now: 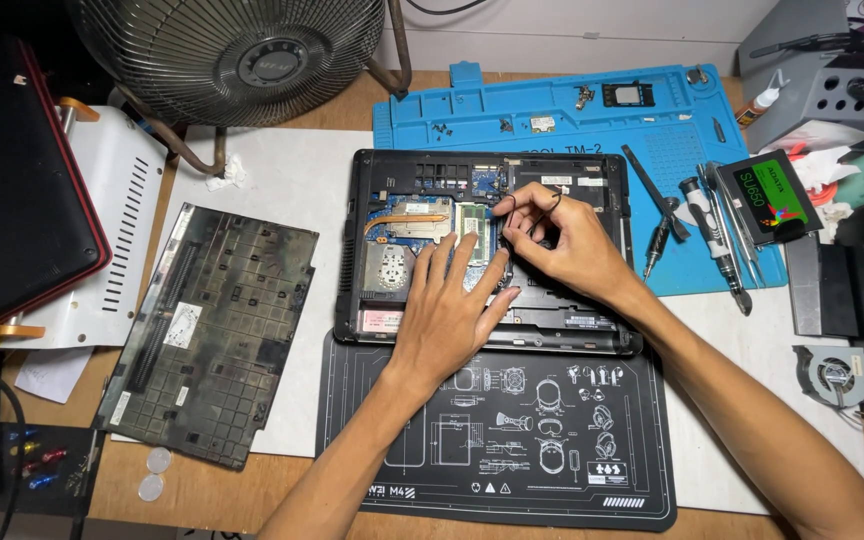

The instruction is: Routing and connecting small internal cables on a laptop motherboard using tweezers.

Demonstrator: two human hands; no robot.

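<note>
Centre frame: our left hand (449, 318) lies flat, fingers spread, steadying the opened laptop (592, 185) | right hand (564, 247) fingers pinch a thin black wire (535, 205) above its board.

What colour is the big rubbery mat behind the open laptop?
The mat is bright blue. It shows best in the head view, with small screws and tools lying on it.

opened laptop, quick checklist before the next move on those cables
1. Left hand steadies the opened laptop, fingers flat inside it: ok.
2. Right hand has a grip on the thin black cable: ok.
3. Cable free of its connector: cannot tell, the fingers hide it.
4. Bottom cover set aside on the left: ok.
5. Screwdrivers close by on the blue mat: ok.
6. Loose screws kept on the blue mat: ok.
</note>
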